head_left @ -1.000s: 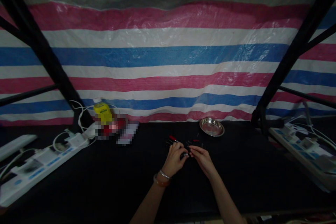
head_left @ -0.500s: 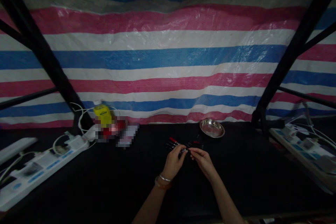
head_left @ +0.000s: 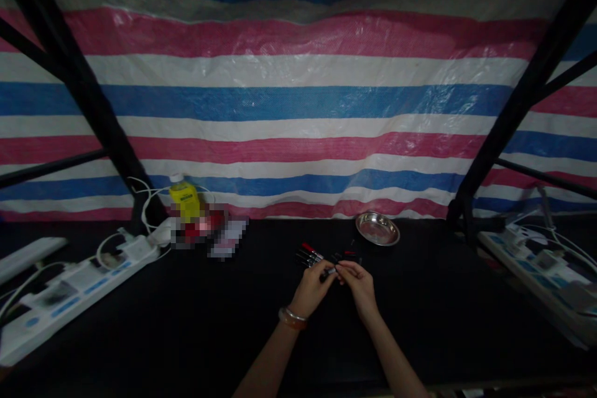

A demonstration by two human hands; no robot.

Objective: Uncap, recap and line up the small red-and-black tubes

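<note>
My left hand (head_left: 311,289) is closed in a pinch around a small dark, slim piece (head_left: 330,271) with a pale part. Against its other end my right hand (head_left: 359,286) is pinched too, the fingertips of both hands meeting. The fingers hide most of the piece, so its kind does not show. Just beyond my left hand lie several slim pen-like pieces (head_left: 308,255), black and silver with one red. Behind my right hand are small dark and red parts (head_left: 349,254) on the black table (head_left: 224,323).
A round shallow metal dish (head_left: 377,228) sits at the back right. Power strips with plugs and cables run along the left (head_left: 79,298) and right (head_left: 536,267) sides. A yellow bottle (head_left: 185,200) and blurred items stand at the back left. Black frame posts rise at both sides.
My right hand has come closer to my left, and their fingertips now meet at the small piece. The view has shifted slightly.
</note>
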